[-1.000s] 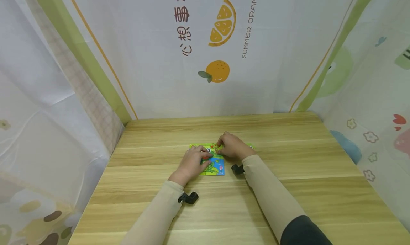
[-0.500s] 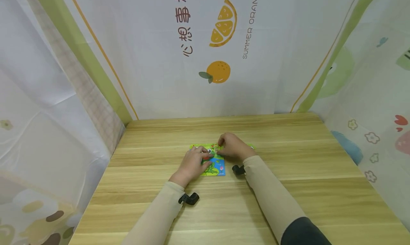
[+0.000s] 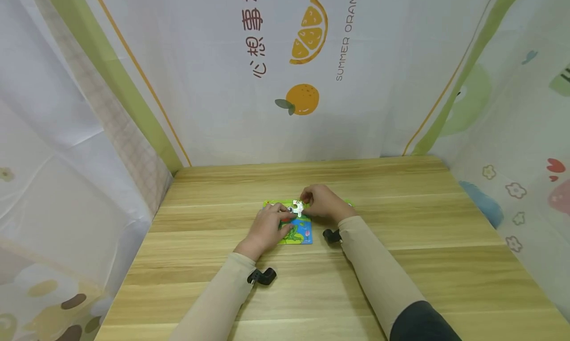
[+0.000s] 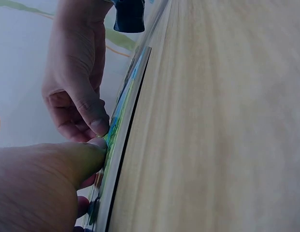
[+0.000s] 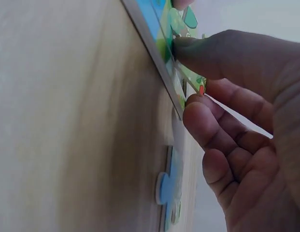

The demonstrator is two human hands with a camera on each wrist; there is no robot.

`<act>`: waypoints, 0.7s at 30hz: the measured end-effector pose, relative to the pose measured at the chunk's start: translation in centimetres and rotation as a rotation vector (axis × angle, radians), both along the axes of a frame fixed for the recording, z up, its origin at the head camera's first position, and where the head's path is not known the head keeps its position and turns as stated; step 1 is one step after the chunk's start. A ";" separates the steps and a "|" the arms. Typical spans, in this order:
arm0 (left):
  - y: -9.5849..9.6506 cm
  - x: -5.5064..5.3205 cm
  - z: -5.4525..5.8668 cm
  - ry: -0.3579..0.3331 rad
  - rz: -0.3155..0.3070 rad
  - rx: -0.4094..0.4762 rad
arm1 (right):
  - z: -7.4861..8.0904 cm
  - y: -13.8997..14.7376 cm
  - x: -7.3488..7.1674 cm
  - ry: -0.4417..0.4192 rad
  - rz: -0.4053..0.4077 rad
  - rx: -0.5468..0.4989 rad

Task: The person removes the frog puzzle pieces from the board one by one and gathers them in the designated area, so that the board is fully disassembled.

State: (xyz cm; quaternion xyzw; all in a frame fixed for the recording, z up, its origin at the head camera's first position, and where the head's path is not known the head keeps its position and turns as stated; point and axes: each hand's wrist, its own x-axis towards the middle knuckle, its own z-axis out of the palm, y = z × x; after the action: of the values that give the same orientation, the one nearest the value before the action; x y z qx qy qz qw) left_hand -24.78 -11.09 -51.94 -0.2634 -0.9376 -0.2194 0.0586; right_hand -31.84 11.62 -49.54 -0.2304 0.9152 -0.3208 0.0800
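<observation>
A jigsaw puzzle point(image 3: 303, 236) with a green frog picture on blue lies flat on the wooden table, partly covered by my hands. My left hand point(image 3: 264, 227) rests on its left part, thumb and fingertips touching the surface. At the upper right of the puzzle, my right hand point(image 3: 325, 203) pinches a puzzle piece point(image 3: 298, 208) that shines white with glare. In the right wrist view this green puzzle piece point(image 5: 195, 79) is tilted, one edge raised off the puzzle, between thumb and fingers.
A loose puzzle piece point(image 5: 165, 188) with blue on it lies on the table beside the puzzle, near the right hand. Printed curtains point(image 3: 356, 123) hang behind the table point(image 3: 401, 281) and at both sides. Each wrist wears a small black camera point(image 3: 265, 276).
The piece at my right fingertips has tilted and now catches bright glare. My left hand stays in place on the puzzle.
</observation>
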 end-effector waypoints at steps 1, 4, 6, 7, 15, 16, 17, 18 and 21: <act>0.0 0.0 0.0 0.004 -0.001 -0.002 | 0.0 0.0 0.0 -0.005 0.002 0.000; 0.0 0.0 -0.1 0.012 -0.002 -0.003 | -0.1 0.1 0.0 -0.028 0.003 -0.001; 0.0 0.0 -0.1 0.011 -0.002 0.002 | -0.1 0.2 0.1 -0.039 0.003 0.001; 0.0 0.0 -0.1 0.009 -0.002 0.006 | -0.1 0.2 0.1 -0.041 0.003 0.002; 0.0 0.0 -0.1 0.009 -0.003 0.013 | 0.2 0.1 0.3 -0.015 -0.029 0.064; 0.0 0.0 -0.1 0.009 -0.004 0.017 | 0.2 0.0 0.3 -0.010 -0.032 0.076; -0.1 0.0 -0.1 0.009 -0.005 0.021 | 0.2 0.0 0.4 -0.005 -0.034 0.087; -0.1 0.0 -0.1 0.009 -0.006 0.022 | 0.2 0.0 0.4 0.001 -0.037 0.099; -0.1 0.0 -0.2 0.006 -0.007 0.023 | 0.2 0.0 0.4 0.015 -0.044 0.126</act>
State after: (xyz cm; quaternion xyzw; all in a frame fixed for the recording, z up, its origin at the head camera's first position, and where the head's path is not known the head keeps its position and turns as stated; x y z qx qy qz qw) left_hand -24.81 -11.24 -52.12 -0.2666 -0.9339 -0.2294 0.0639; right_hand -31.40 11.62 -49.39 -0.2071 0.9390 -0.2626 0.0803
